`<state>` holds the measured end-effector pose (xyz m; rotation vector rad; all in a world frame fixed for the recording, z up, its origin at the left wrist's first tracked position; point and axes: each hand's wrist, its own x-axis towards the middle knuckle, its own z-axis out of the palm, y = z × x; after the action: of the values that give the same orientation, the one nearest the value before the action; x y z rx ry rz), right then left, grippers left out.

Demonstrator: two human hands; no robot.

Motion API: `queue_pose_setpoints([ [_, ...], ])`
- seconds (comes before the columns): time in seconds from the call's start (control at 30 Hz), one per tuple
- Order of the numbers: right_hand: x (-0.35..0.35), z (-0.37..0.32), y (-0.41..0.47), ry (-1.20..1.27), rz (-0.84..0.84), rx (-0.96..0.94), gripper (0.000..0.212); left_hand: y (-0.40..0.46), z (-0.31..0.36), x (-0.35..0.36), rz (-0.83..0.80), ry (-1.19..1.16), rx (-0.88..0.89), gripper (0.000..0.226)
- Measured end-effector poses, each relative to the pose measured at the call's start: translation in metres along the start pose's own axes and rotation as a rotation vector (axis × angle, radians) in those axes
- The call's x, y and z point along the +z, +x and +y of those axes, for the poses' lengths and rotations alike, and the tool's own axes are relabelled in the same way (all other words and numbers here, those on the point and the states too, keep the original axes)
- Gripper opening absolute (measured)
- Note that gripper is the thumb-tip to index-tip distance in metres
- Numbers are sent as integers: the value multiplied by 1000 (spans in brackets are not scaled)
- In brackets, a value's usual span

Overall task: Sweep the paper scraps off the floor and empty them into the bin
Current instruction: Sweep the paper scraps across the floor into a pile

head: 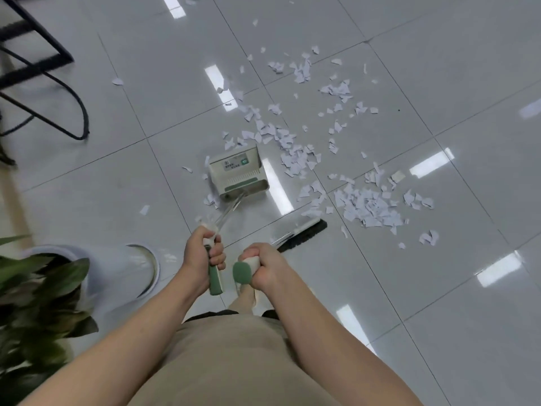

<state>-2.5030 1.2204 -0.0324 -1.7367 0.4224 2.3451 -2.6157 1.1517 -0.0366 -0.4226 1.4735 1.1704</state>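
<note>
Black-bristled broom (303, 234) lies low, head pointing right toward scraps (369, 205).

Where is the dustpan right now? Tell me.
In the head view the dustpan stands on the tiled floor near the centre, ahead of the left hand gripping its handle, with paper scraps to its right and beyond.

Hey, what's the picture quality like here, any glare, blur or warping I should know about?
Head view: bright rectangular ceiling-light reflections glare off the glossy tiled floor; the plant and black chair frame at the left edge are motion-blurred; wide-angle warping bends the tile lines; the paper scraps and both hands stay fairly sharp.
</note>
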Motion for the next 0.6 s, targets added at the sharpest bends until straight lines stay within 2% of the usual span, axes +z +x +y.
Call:
queue_pose_setpoints([
  [0.17, -8, -44, 18, 213, -213, 88, 37, 13, 18, -12, -3, 155, 47, 13],
  [0.27, -34, -77, 6, 185, -310, 108, 46, 21, 31, -2, -15, 173, 40, 15],
  [0.4, -26, -92, -15, 19, -188, -26, 37, 29, 42, 23, -40, 184, 29, 19],
  [0.6, -49, -106, -60, 69, -72, -182, 34, 33, 36, 67, -66, 198, -18, 19],
])
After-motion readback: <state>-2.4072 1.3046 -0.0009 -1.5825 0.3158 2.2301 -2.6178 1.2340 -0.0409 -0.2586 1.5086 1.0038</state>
